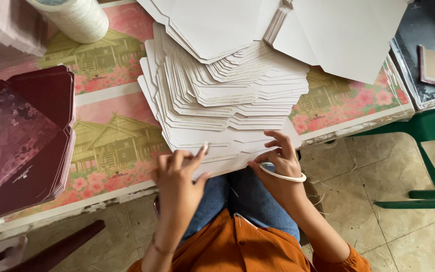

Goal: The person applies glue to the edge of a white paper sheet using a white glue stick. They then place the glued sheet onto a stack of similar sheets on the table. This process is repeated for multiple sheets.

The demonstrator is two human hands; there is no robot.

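Our left hand (177, 176) rises at the near edge of the table (112, 95), wrist bent, fingers half curled with the thumb and forefinger pinching the near edge of the lowest white sheets in the fanned stack of white die-cut cards (227, 95). Our right hand (278, 161), a white bangle (283, 175) around its wrist, lies just right of it, fingers spread and curved, the fingertips pressing and gripping the same near edge of the stack. Both hands grasp card edges; neither is clenched tight.

The fanned stack sits in the middle of the table, spilling over its near edge above our blue-jeaned lap. More white cards (328, 35) lie at the far right. To the left rests a pile of dark maroon printed cards (21, 136), and a roll of white tape (71, 17) stands at the far left. The table is covered with sheets printed with houses and pink flowers.
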